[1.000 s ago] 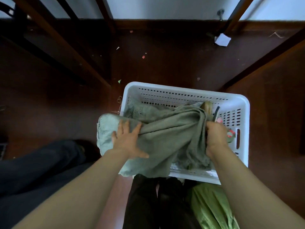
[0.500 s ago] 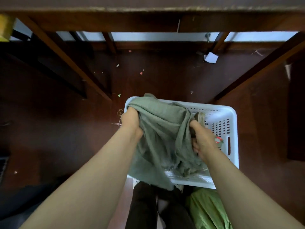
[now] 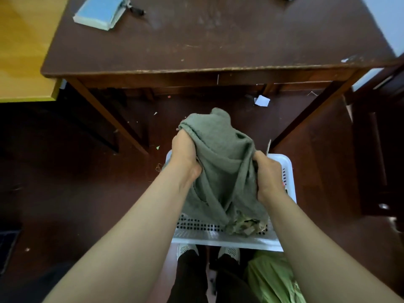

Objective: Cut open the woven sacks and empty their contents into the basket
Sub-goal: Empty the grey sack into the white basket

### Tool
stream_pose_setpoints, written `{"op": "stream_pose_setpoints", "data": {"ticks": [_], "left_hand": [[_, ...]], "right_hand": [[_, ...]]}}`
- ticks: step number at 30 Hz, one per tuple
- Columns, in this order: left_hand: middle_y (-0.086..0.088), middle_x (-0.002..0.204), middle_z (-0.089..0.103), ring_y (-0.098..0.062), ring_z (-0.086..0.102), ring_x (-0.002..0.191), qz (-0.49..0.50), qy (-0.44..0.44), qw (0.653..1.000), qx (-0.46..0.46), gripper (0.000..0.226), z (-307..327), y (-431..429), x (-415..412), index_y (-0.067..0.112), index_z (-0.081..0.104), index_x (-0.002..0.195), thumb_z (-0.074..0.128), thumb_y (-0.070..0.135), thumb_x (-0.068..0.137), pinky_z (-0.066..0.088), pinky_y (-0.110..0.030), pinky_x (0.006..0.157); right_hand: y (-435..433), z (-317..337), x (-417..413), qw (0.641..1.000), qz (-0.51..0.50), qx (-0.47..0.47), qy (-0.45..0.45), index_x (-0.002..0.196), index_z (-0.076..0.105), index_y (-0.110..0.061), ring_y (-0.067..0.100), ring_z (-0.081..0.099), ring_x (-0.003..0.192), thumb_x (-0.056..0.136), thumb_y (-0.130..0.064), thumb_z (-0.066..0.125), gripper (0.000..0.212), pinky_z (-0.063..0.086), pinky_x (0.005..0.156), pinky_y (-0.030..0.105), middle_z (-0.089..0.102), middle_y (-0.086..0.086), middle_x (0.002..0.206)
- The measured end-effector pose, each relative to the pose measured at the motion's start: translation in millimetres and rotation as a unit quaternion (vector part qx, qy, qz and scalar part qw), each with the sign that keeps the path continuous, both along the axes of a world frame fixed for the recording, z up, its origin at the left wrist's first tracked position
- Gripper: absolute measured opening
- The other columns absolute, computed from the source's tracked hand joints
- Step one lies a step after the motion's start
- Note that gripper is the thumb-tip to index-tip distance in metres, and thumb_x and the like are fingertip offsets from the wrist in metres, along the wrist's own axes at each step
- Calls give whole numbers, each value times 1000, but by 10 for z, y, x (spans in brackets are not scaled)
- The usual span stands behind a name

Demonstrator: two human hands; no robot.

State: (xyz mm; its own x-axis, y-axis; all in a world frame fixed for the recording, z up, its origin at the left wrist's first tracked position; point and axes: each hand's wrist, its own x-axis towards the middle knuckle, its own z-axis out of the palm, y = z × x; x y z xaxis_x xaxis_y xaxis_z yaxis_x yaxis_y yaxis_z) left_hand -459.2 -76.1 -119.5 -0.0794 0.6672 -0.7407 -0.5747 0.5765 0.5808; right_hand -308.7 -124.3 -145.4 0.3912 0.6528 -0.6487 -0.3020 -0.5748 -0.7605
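A grey-green woven sack [image 3: 220, 162] hangs upended over the white perforated basket [image 3: 218, 237] on the floor. My left hand [image 3: 184, 153] grips the sack's upper left fold. My right hand [image 3: 267, 176] grips its right side. From the sack's lower open end, crumpled brownish contents [image 3: 246, 225] spill into the basket near its front wall. A thin pale stick-like item [image 3: 268, 146] pokes up behind my right hand.
A dark wooden table [image 3: 218, 40] stands just beyond the basket, with a pale blue book [image 3: 99, 13] on it. A yellow surface [image 3: 21, 51] lies at left. A light green sack [image 3: 273, 278] lies by my feet [image 3: 188, 249]. Paper scraps [image 3: 262, 100] litter the floor.
Both hands have lifted the sack higher above the basket, its bottom end now up. Contents now show at its lower opening. The view has tilted up, revealing the tabletop.
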Motion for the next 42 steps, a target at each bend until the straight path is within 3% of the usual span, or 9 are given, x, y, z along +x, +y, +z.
{"op": "stream_pose_setpoints", "data": {"ticks": [9, 13, 16, 22, 24, 27, 31, 36, 42], "left_hand": [[-16, 93, 68, -30, 63, 88, -92, 150, 981, 85, 25, 177, -69, 60, 2, 66, 100, 51, 14, 85, 53, -40, 82], [-12, 79, 63, -24, 60, 80, -254, 283, 920, 95, 11, 26, -313, 53, 8, 61, 81, 52, 4, 85, 54, -45, 81], [-11, 85, 68, -26, 66, 84, -228, 169, 957, 52, 14, 31, -368, 88, 12, 62, 88, 54, 1, 90, 58, -38, 78], [-23, 131, 53, -37, 55, 118, -54, -151, 987, 19, 69, -126, -394, -346, 8, 42, 137, 44, -4, 69, 43, -48, 104], [-16, 133, 50, -33, 55, 115, -168, 49, 985, 3, 73, -253, -457, -420, 25, 32, 145, 40, -9, 81, 42, -48, 105], [-6, 155, 4, -33, 17, 141, -433, 366, 823, -35, 106, -364, -577, -344, 50, 3, 147, 63, -3, 78, 32, -40, 110], [-4, 153, -31, -29, -23, 144, -472, 416, 777, 8, 114, -460, -569, -208, 54, 5, 145, 84, 28, 68, 15, -48, 118], [-13, 144, 40, -35, 29, 138, -476, 443, 756, 79, 12, -537, -522, -94, 21, 65, 96, 58, 29, 90, 25, -48, 113], [-17, 93, 61, -33, 56, 92, -363, 453, 814, 5, 33, -147, -415, -231, 2, 65, 98, 44, 28, 99, 41, -33, 76]], "right_hand": [[-245, -28, 156, 984, 73, -110, -122, 86, 66, -11, 30, 65, 82, 68, -34, 63, 30, 53, 77, 38, 67, 9, 80], [-135, 133, 167, 987, 122, -49, -95, 69, 62, -14, 14, 45, 43, 72, -35, 66, 22, 35, 40, 21, 55, -3, 55], [23, 408, -73, 970, 226, 24, 90, 95, 60, -10, 1, 41, 26, 88, -15, 66, 10, 28, 26, 13, 52, -10, 39], [226, 444, -165, 975, 219, 44, 8, 89, 63, 3, 5, 59, 45, 85, 7, 62, 6, 45, 40, 15, 61, -5, 45], [241, 485, -99, 981, 190, 25, 27, 81, 54, -2, 3, 36, 23, 90, 5, 52, 12, 23, 26, 15, 40, -7, 31], [210, 555, -57, 980, 184, -1, 80, 54, 42, -13, 9, 17, 24, 80, -7, 49, 28, 5, 42, 19, 28, -4, 35], [173, 756, -36, 967, 152, -28, 202, 52, 41, -17, 16, 32, 50, 52, -21, 53, 13, 22, 54, 25, 37, 2, 58], [86, 803, 249, 953, 73, 31, 291, 62, 58, -11, 19, 57, 59, 66, -24, 53, 15, 52, 64, 25, 57, 5, 67], [97, 758, 526, 983, 168, 45, 65, 93, 63, -14, 12, 58, 48, 58, -49, 80, 52, 48, 47, 22, 65, -1, 65]]}}
